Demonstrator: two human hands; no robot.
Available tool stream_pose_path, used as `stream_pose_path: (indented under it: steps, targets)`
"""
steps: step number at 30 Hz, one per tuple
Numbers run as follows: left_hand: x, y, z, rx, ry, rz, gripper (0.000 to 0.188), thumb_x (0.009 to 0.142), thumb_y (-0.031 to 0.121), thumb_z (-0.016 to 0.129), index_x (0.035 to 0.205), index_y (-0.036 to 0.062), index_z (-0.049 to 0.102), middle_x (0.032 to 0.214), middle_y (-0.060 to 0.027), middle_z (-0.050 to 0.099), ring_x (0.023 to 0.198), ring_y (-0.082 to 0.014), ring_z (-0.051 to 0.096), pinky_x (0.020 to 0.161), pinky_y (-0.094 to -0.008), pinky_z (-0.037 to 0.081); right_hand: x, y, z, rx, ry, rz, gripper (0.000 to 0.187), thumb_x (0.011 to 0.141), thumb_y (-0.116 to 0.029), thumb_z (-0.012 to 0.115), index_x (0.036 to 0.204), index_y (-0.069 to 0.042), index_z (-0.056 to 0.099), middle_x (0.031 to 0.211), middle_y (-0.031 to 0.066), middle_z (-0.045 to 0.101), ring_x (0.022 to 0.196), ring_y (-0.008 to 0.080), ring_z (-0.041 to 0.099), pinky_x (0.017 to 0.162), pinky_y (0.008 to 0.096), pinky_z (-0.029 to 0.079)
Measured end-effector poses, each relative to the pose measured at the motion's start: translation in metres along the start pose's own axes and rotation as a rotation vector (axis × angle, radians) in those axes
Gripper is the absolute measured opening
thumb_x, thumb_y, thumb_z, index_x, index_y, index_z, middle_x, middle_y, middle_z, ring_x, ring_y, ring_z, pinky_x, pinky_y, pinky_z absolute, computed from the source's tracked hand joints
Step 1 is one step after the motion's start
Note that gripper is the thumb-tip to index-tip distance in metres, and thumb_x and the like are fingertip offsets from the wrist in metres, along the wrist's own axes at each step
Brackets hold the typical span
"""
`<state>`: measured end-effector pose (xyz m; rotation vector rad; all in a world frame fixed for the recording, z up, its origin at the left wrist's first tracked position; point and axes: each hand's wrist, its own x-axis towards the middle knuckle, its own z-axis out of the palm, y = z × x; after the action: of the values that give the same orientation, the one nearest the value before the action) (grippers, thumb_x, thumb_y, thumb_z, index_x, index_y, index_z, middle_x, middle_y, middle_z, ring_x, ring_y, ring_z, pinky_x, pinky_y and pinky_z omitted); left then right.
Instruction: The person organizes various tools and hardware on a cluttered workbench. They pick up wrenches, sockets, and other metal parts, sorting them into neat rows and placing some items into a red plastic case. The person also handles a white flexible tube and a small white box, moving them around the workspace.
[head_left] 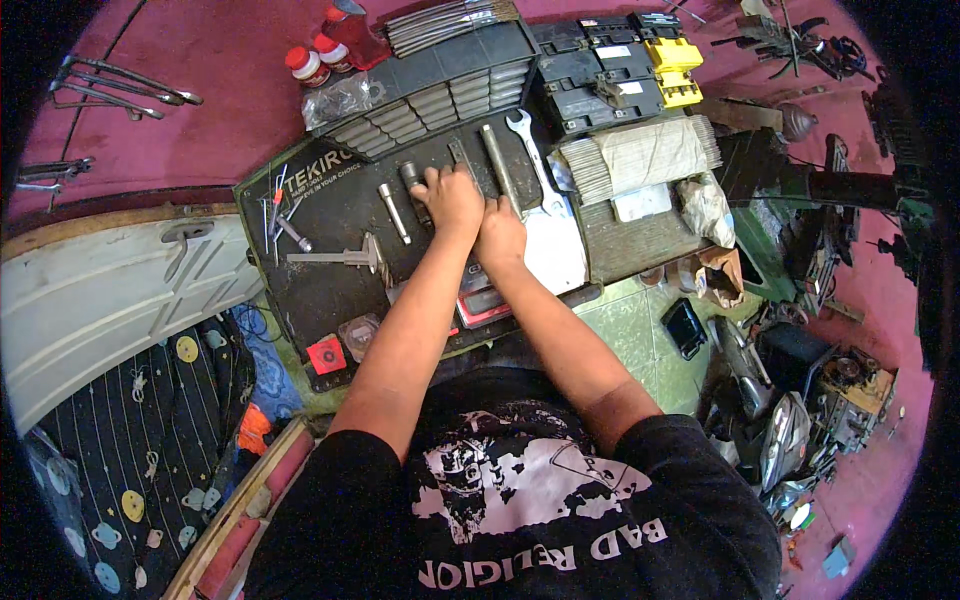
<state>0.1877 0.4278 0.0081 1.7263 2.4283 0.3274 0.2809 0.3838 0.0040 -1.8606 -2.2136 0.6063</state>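
Note:
Both my hands are over the black worktop, side by side. My left hand [453, 203] has curled fingers beside a dark cylindrical tool [410, 177]; a flat metal bar [459, 153] runs out from beyond its knuckles. My right hand [502, 238] is closed just beside it, near the lower end of a steel tube [496, 158]. What either hand grips is hidden. An open-end wrench [537, 158] lies to the right of the tube. To the left lie a shiny socket extension [394, 212] and a caliper [330, 257].
A grey drawer organizer [430, 112] stands behind the tools, with red bottles [306, 66] at its left. Black cases [600, 75] and a stack of paper [640, 160] are at the right. White paper [555, 250] and a red-edged package [482, 306] lie near my right forearm.

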Motion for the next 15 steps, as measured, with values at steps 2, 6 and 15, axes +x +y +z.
stream_pose_path:
  steps: [2, 6, 15]
  targets:
    - [-0.0013, -0.0001, 0.0004, 0.004, -0.002, -0.001, 0.022, 0.080, 0.017, 0.070, 0.100, 0.0090, 0.075, 0.101, -0.0097, 0.073, 0.107, -0.0311, 0.059, 0.087, -0.0546, 0.037, 0.0000, 0.0002, 0.0018, 0.003, -0.003, 0.010, 0.022, 0.082, -0.003, 0.064, 0.103, 0.002, 0.063, 0.107, 0.0198, 0.063, 0.093, 0.0354, 0.069, 0.077, 0.0436, 0.059]
    - [0.0001, -0.0007, -0.0018, -0.006, -0.028, 0.009, 0.020, 0.081, 0.016, 0.066, 0.098, 0.0096, 0.075, 0.102, -0.0089, 0.073, 0.107, -0.0310, 0.060, 0.086, -0.0551, 0.037, 0.0004, 0.0014, 0.0031, 0.008, 0.009, -0.002, 0.022, 0.081, -0.003, 0.065, 0.103, 0.002, 0.063, 0.105, 0.0192, 0.062, 0.091, 0.0353, 0.069, 0.077, 0.0439, 0.059]
    - [0.0014, -0.0009, -0.0015, 0.026, 0.013, 0.036, 0.021, 0.080, 0.014, 0.067, 0.100, 0.0112, 0.074, 0.101, -0.0076, 0.072, 0.106, -0.0306, 0.060, 0.086, -0.0542, 0.037, 0.0010, -0.0004, 0.0040, -0.043, 0.027, -0.003, 0.018, 0.085, -0.004, 0.061, 0.102, 0.001, 0.063, 0.103, 0.0177, 0.062, 0.091, 0.0333, 0.069, 0.078, 0.0420, 0.059]
